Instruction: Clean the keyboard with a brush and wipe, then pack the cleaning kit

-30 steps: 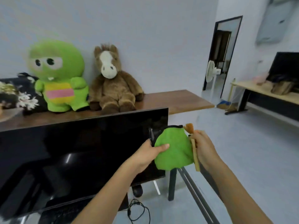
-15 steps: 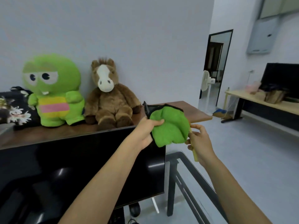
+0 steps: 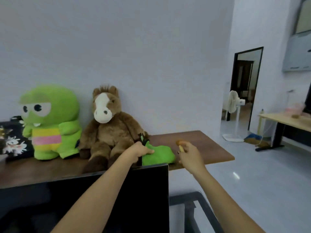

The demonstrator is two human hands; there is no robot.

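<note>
the left hand [image 3: 141, 151] pinches the soft green pouch [image 3: 158, 157] at its dark nine o'clock edge on the wooden shelf [image 3: 202, 147], while the right hand [image 3: 189, 155], at three o'clock, closes on the light, stiff brush [image 3: 180, 145], likely best gripped mid-handle.

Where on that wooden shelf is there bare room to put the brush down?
The shelf is bare at its right end, from the green pouch out to the edge. The right hand with the brush hovers there. The left is crowded: horse, green plush and dark floral item.
</note>
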